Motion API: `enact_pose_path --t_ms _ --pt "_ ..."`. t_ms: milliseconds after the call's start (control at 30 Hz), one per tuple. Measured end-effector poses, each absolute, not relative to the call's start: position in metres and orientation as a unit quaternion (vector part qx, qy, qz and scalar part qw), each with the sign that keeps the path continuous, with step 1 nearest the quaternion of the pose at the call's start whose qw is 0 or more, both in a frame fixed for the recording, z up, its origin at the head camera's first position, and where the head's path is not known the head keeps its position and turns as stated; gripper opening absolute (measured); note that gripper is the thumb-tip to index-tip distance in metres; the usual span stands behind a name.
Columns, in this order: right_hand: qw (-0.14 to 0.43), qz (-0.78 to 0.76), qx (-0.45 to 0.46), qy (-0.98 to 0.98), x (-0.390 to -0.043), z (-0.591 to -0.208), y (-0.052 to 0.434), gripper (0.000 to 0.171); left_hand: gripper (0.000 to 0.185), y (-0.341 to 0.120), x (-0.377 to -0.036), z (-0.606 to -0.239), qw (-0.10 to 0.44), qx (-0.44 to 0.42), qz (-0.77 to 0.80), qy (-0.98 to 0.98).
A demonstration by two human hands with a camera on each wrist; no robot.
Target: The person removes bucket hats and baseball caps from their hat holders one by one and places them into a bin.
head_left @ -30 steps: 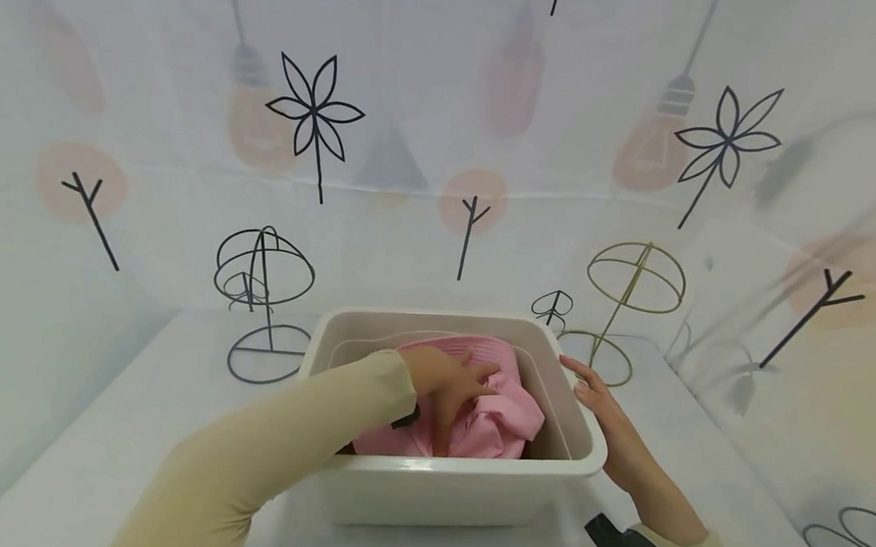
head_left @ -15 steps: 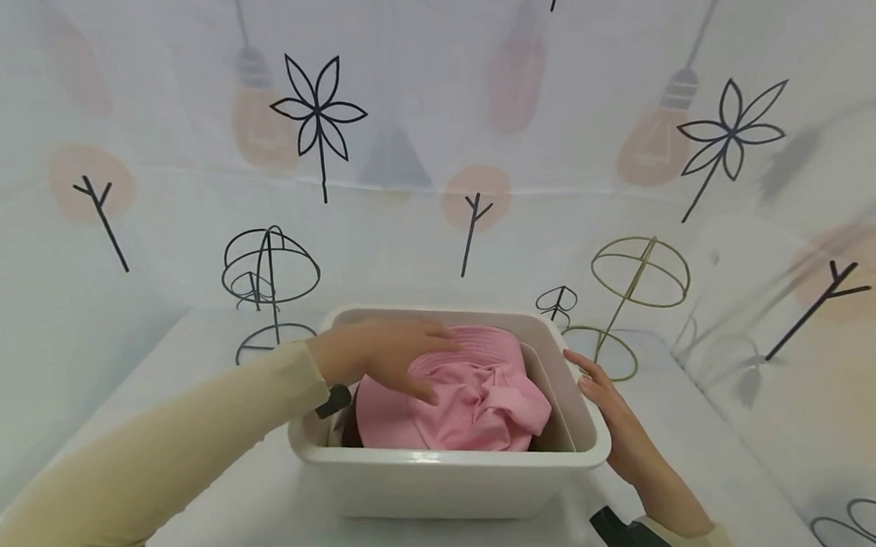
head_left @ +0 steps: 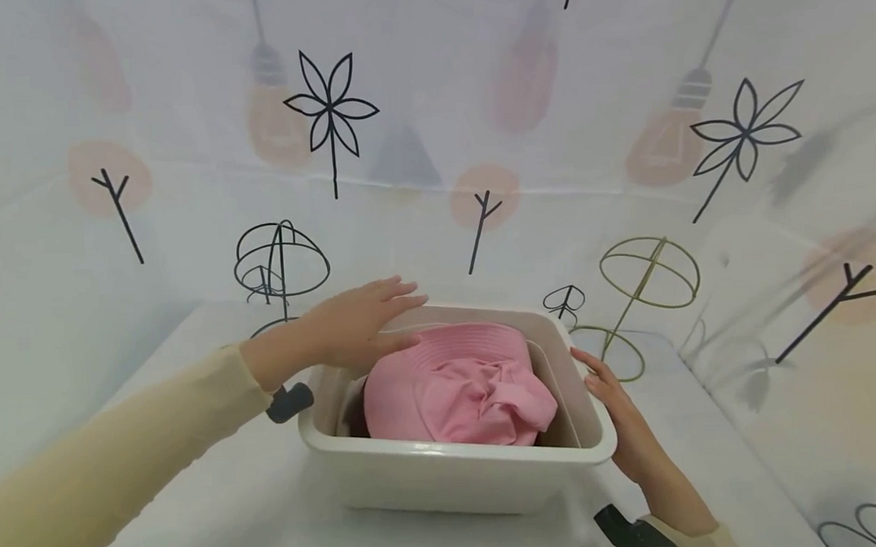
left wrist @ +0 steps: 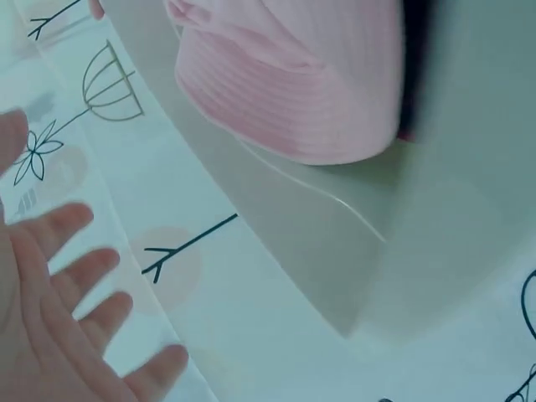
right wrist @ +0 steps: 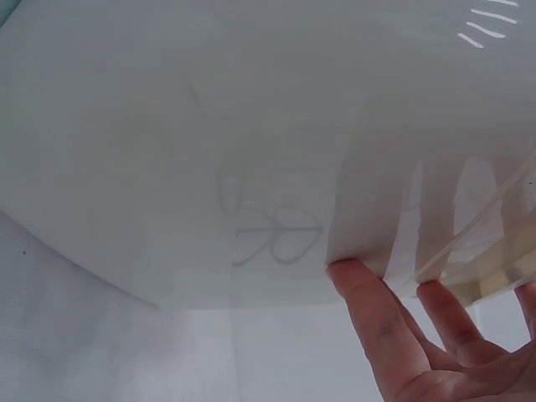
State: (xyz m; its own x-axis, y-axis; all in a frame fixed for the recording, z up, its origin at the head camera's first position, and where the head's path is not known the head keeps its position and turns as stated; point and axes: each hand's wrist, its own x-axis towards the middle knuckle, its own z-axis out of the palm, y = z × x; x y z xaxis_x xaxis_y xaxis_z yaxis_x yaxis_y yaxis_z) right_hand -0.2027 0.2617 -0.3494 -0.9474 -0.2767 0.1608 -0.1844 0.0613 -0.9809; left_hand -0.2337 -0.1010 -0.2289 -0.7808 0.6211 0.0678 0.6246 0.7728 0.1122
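A white plastic tub [head_left: 447, 481] stands on the white surface. Inside it lies a crumpled pink hat [head_left: 472, 382] with a stitched brim, also seen in the left wrist view [left wrist: 293, 100]. My left hand [head_left: 345, 322] hovers over the tub's back left corner, fingers spread and holding nothing. In the left wrist view that hand [left wrist: 54, 327] is apart from the hat. My right hand [head_left: 624, 424] rests against the tub's right side, fingers by the rim. In the right wrist view its fingertips [right wrist: 343, 270] touch the tub's outer wall. Something dark beneath the hat is mostly hidden.
A white cloth with printed plants and light bulbs [head_left: 417, 127] hangs behind. The table surface [head_left: 219, 479] reaches out on both sides of the tub and carries similar line drawings. A dark wrist strap [head_left: 289, 402] is on the left wrist, another [head_left: 633, 534] on the right.
My left hand has let go of the hat and lifted out of the tub, toward the back left. The right hand stays at the tub's right side.
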Motion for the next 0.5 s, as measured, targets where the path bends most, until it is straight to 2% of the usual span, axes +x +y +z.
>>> enact_pose_path --t_ms 300,500 --pt "0.045 -0.68 -0.171 0.711 -0.203 -0.35 0.263 0.043 0.064 -0.133 -0.222 -0.249 0.083 -0.26 -0.116 -0.955" --pt "0.06 -0.675 -0.166 0.716 -0.201 -0.349 0.264 0.046 0.064 -0.162 -0.214 -0.273 0.089 -0.22 -0.184 -0.954"
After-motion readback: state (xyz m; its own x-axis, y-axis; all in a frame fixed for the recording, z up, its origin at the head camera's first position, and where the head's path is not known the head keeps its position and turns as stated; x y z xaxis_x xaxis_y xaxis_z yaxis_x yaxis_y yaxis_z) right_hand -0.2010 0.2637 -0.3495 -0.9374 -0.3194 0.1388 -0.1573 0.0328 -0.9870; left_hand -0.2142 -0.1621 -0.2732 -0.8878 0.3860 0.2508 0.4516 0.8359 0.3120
